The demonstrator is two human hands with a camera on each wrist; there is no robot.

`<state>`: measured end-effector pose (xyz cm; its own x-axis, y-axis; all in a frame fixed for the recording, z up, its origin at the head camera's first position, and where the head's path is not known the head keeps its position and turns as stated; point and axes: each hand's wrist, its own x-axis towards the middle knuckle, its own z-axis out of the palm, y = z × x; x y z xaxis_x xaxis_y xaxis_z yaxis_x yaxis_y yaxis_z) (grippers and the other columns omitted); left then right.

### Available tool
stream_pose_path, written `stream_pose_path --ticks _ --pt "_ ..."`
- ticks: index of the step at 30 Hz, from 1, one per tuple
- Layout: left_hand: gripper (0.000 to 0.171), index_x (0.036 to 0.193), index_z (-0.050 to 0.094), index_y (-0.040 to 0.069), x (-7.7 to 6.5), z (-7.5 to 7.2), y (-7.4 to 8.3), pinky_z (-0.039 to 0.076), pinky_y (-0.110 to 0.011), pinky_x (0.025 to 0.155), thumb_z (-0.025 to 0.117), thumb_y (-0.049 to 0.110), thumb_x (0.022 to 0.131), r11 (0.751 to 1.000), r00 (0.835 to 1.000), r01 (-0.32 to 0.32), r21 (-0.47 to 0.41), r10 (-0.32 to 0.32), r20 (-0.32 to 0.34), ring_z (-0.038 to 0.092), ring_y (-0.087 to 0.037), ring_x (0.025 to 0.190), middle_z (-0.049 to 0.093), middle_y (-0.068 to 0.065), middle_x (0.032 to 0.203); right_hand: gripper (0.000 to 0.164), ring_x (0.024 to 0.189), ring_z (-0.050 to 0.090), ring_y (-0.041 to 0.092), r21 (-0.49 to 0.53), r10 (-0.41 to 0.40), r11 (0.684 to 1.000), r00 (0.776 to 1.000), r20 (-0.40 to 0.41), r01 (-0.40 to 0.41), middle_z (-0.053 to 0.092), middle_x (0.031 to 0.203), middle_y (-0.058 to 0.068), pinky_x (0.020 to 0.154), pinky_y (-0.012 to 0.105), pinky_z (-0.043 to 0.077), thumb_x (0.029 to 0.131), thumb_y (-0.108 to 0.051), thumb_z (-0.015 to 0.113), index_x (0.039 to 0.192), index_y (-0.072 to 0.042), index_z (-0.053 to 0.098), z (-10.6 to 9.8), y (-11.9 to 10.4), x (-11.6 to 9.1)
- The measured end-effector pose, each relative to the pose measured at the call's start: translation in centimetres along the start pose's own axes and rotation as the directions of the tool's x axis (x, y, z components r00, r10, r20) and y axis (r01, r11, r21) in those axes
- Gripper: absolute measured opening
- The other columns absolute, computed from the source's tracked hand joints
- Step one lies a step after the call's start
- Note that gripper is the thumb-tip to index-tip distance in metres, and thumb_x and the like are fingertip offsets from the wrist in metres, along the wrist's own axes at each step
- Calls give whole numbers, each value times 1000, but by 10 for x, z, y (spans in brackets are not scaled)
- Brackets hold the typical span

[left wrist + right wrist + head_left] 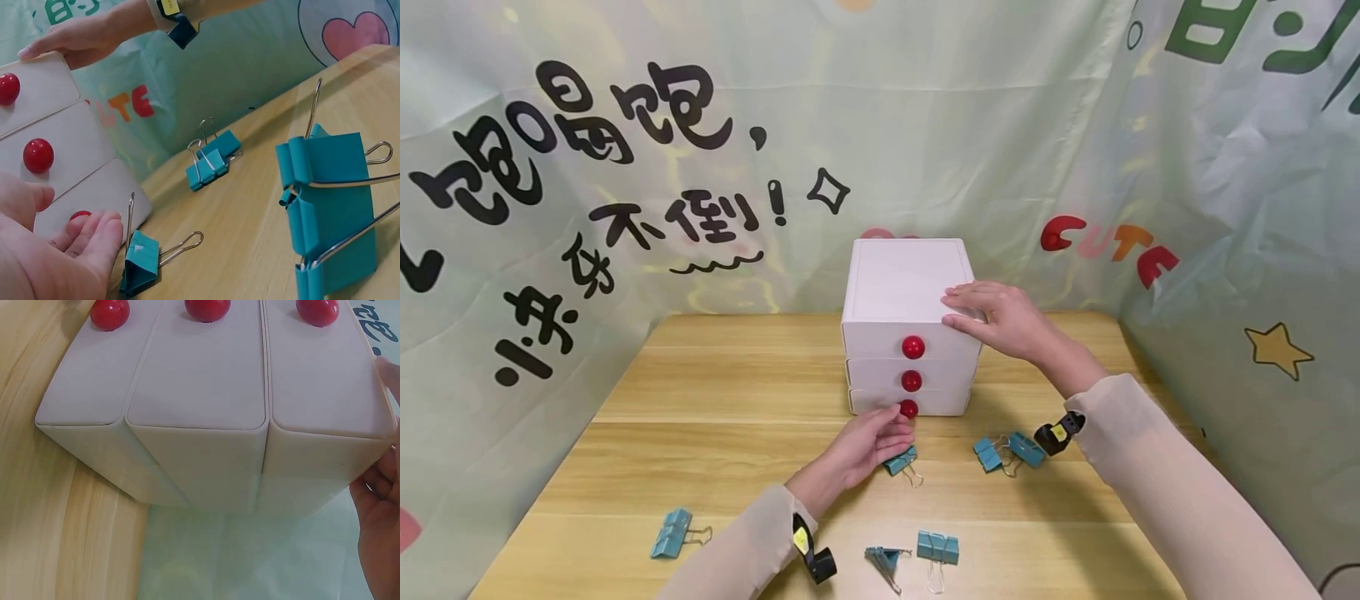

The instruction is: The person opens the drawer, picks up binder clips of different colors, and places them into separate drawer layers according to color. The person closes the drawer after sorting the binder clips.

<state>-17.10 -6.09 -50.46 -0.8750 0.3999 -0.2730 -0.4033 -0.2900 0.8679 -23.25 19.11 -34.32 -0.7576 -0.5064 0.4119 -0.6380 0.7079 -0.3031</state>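
Observation:
A small white drawer cabinet (pixel 910 283) with three stacked drawers, each bearing a red round knob, stands on the wooden table. My left hand (pixel 868 442) is at the lowest knob (pixel 909 409), fingertips right beside it. From the left wrist view, its thumb is apart from its loosely bent fingers, and the fingers partly hide that knob (pixel 81 214). My right hand (pixel 1007 317) rests on the cabinet's top right edge, fingers extended. All three drawers look closed. A teal binder clip (pixel 901 460) lies just below my left hand.
More teal binder clips lie about: a pair (pixel 1009 452) to the right, one clip (pixel 672 533) at the left, and two near the front, a tilted clip (pixel 883 562) and a flat clip (pixel 937 547). A printed cloth (pixel 925 150) encloses the table's back and sides.

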Motion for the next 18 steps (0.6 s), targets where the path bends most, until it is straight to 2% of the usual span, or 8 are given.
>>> stream_pose_path --ticks 6,10,18 --pt "43 124 50 -10 5 -2 -4 52 -37 94 57 26 100 999 999 31 -22 -32 -33 64 -26 97 60 -23 111 45 128 51 27 5 -8 1000 1000 -8 8 60 134 4 106 53 38 92 -42 66 127 -14 68 1 0 1" --pt "43 124 51 -9 10 -2 -6 52 -37 93 57 26 100 998 997 50 -50 -52 -51 65 -29 99 59 -25 113 45 128 51 27 9 -2 1000 1000 -4 2 60 135 3 107 53 37 92 -42 66 127 -14 67 0 0 1" --pt "44 124 51 -9 23 4 -6 52 -39 94 58 27 99 991 996 79 -107 -83 -36 62 -36 110 59 -28 115 45 129 50 26 17 14 1000 1000 -3 -14 59 135 3 107 53 37 92 -43 66 128 -15 67 1 0 1"
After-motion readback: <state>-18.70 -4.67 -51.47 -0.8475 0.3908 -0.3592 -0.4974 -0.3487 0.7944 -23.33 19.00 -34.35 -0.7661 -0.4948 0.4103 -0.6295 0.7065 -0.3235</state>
